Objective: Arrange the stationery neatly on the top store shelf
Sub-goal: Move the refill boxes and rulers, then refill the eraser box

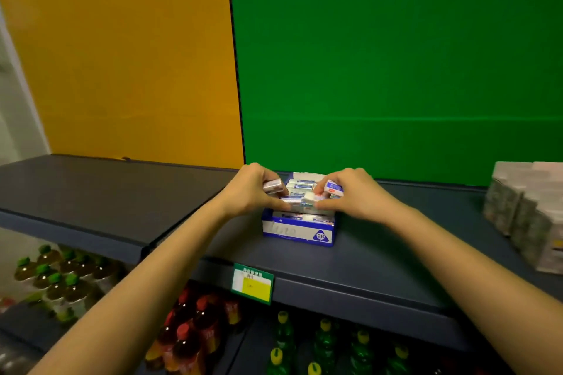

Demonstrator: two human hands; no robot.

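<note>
Erasers (301,184) fill a box (298,231) on the top shelf (380,259), and above it the left grip (251,189) and right grip (353,195) each pinch one more eraser, probably ready to slot into the rows.

The left eraser (272,186) in the left hand (254,189) is showing silvery white, while the right eraser (333,186) in the right hand (353,192) is wearing a blue band with a red mark on white. Below both grips the box (298,230) is showing blue and white with a blue 2B triangle, on a dark slate-blue shelf (122,192). Behind the grips an orange panel (122,55) is glowing to the left and a green panel (396,70) to the right, and below them a green tag (253,283) with a yellow patch is hanging above bottles (189,338) capped green, red and yellow.
</note>
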